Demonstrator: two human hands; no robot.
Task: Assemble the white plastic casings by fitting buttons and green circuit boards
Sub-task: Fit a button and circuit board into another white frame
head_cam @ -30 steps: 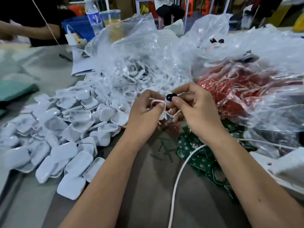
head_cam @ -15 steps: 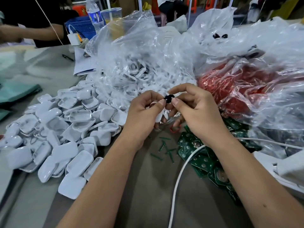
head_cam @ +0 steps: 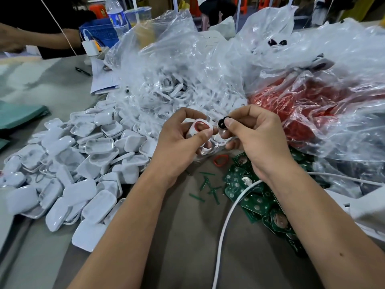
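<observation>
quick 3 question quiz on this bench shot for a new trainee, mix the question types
1. True or false: the right hand pinches a small black button.
2. What colour is the ring in the opening of the white casing held by the left hand?
3. Where do the green circuit boards lie? A) under the right forearm B) left of the pile of white casings C) inside the blue crate

Key: 1 true; 2 red; 3 A
</observation>
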